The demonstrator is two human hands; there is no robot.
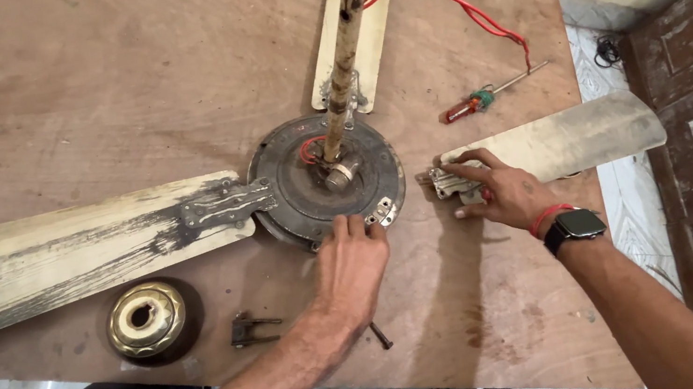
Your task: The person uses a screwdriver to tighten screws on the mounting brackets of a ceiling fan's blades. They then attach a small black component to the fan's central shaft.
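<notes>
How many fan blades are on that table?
3. One long blade lies left, bolted to the motor. One points away behind the rod. The right hand holds a loose one.

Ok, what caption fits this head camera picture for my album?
Left hand steadies a ceiling fan motor while right hand holds a detached blade.
</notes>
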